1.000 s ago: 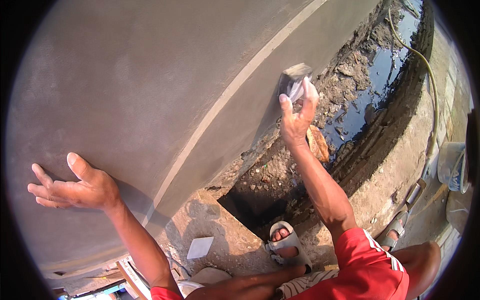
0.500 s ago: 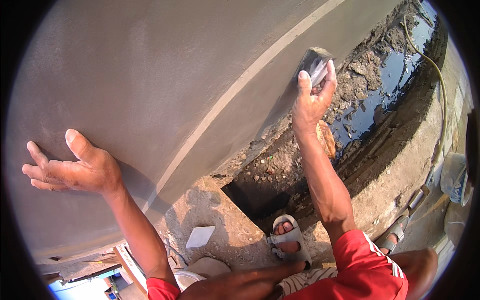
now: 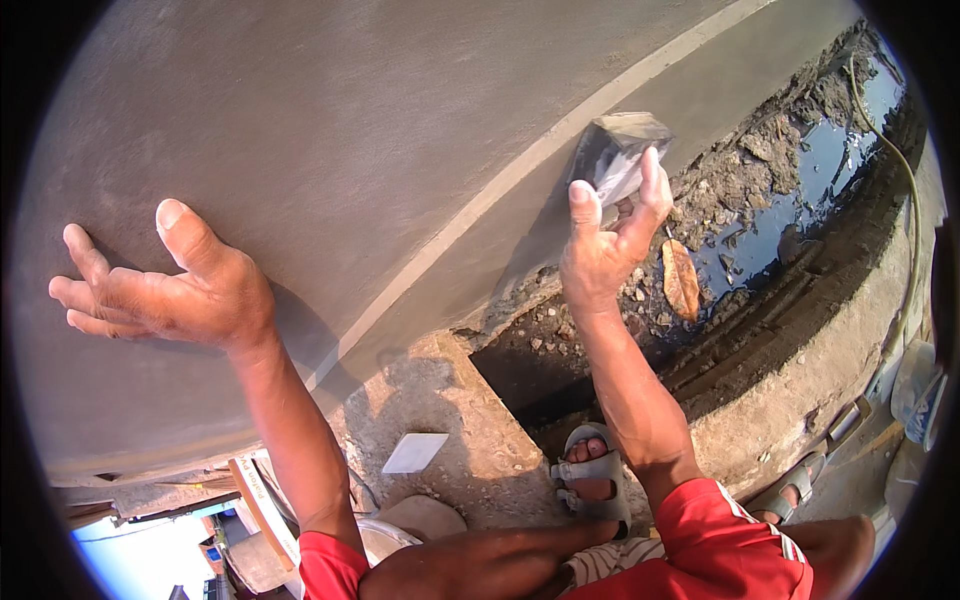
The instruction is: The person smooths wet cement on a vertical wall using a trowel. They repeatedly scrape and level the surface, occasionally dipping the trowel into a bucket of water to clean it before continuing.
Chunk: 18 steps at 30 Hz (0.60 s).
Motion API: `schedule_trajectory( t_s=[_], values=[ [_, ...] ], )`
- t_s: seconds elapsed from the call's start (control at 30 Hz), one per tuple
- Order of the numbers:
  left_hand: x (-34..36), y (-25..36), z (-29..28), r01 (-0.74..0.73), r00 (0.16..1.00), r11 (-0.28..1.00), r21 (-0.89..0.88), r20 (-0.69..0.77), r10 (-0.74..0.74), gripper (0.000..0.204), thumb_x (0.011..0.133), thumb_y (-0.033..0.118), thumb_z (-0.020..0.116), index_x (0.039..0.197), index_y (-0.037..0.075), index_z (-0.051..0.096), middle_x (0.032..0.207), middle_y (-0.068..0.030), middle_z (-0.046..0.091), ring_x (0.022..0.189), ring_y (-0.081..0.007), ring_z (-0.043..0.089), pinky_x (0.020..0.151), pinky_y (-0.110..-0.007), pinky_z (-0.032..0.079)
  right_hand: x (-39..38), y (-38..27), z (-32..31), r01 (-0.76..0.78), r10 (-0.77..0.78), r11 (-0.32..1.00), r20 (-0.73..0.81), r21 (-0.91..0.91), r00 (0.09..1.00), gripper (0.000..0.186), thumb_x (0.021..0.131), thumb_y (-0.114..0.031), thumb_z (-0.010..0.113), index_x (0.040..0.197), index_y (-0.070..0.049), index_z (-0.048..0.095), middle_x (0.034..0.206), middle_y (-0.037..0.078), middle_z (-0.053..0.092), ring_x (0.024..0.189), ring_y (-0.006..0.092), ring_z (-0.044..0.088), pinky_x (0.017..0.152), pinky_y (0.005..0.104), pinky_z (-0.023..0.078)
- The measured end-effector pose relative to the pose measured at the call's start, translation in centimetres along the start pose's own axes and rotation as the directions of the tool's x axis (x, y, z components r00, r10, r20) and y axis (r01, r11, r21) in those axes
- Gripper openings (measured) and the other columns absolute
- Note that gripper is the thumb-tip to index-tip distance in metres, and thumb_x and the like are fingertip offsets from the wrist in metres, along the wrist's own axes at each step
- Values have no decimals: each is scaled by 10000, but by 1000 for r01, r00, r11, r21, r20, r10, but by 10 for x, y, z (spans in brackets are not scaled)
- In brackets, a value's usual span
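Observation:
A smooth grey plastered wall (image 3: pixel 330 120) fills the upper left, crossed diagonally by a pale narrow band (image 3: pixel 470 210). My left hand (image 3: pixel 190 280) is on or very close to the plaster at the left, fingers apart and holding nothing. Right of the band, my right hand (image 3: pixel 615 240) grips a dark, boxy block (image 3: pixel 620 135) with whitish material on its side, held against the wall. I cannot make out exactly what the block is.
A rubble-lined trench (image 3: pixel 520 380) with dark water (image 3: pixel 830 170) and a dry leaf (image 3: pixel 680 280) curves along the right, bordered by a concrete edge (image 3: pixel 850 330), hose (image 3: pixel 905 250) and translucent bucket (image 3: pixel 915 395). My sandalled feet (image 3: pixel 590 470) are below, beside a white square piece (image 3: pixel 415 452).
My left hand has moved up the wall. My right hand and the block rose to the right, then came back slightly down and left. The view has shifted a little.

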<state>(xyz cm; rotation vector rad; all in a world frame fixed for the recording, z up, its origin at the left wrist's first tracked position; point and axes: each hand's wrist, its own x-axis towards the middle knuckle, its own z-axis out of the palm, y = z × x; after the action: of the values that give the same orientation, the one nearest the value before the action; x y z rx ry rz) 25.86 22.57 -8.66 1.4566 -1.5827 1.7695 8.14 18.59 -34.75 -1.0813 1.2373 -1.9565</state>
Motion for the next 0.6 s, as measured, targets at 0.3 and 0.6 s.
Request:
schedule_trajectory(
  t_s=[0.3,0.6],
  values=[
    [0,7,1,32,999,999,-24,-22,-33,645,877,335,617,1412,21,440,1486,-120,464,1498,-434,172,1209,-630,45,-100,53,-38,145,-90,973,283,-181,955,660,824,-90,781,1390,-113,441,1433,273,349,1322,438,378,1080,555,342],
    [-1,4,3,39,999,999,-22,-31,-40,668,830,325,655,1401,30,471,1459,-69,522,1482,-422,246,1205,-631,72,44,-19,-24,-98,100,984,-7,151,995,790,902,-213,769,1526,-54,310,1448,160,395,1325,258,423,1017,395,399]
  ],
)
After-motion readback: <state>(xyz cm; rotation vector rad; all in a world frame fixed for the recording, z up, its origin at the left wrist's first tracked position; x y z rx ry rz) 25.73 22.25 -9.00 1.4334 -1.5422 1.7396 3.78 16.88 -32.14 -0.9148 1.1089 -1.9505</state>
